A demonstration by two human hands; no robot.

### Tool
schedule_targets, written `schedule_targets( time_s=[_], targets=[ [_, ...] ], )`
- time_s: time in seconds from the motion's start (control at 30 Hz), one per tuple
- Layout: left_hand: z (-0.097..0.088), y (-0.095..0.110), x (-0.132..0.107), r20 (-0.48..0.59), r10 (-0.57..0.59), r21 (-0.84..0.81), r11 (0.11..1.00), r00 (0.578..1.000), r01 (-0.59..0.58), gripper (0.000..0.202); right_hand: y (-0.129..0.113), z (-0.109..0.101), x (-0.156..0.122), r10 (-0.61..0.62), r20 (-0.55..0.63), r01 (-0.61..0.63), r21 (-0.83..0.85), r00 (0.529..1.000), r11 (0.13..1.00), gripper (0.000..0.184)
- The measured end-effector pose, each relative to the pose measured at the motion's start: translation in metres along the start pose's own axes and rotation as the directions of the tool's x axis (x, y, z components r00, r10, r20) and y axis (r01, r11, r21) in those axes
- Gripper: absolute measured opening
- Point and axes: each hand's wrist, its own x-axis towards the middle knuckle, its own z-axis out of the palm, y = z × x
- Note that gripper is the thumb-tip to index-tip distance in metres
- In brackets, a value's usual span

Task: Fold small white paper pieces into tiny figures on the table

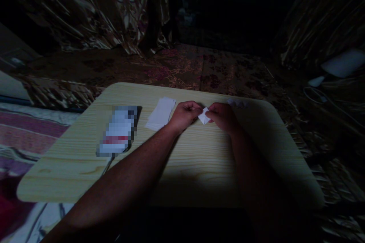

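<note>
A small folded piece of white paper [204, 117] is held between my two hands above the middle of the wooden table. My left hand [186, 114] pinches its left edge with thumb and fingers. On the opposite edge, my right hand [221, 115] grips it, the thumb lying on top. Crease lines show on the paper's face. Just left of my left hand lies a stack of white paper strips [162, 112]. Beyond my right hand, near the far edge, sit several small folded white paper pieces [238, 103], dim and partly hidden.
A pixelated phone-like device [118, 131] with a cable [107, 165] lies on the left of the light wooden table [199, 159]. Patterned curtains [119, 7] hang behind. At the far right is a white object [343, 63] with a cord. Striped bedding [25, 133] lies at left.
</note>
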Motion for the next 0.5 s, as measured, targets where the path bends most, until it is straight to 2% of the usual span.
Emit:
schedule_targets(
  time_s=[0.2, 0.5],
  targets=[
    [0.0002, -0.0003, -0.0001, -0.011, -0.026, -0.075, 0.997, 1.0, 0.026, 0.028, 0.0027, 0.0001, 0.0011, -0.04, 0.023, 0.041, -0.049, 0.999, 0.998, 0.009],
    [0.0028, 0.0, -0.0013, -0.025, -0.017, -0.113, 0.994, 1.0, 0.014, 0.022, -0.0032, -0.0002, -0.001, -0.057, -0.02, 0.053, -0.135, 0.998, 0.989, 0.012]
  ],
)
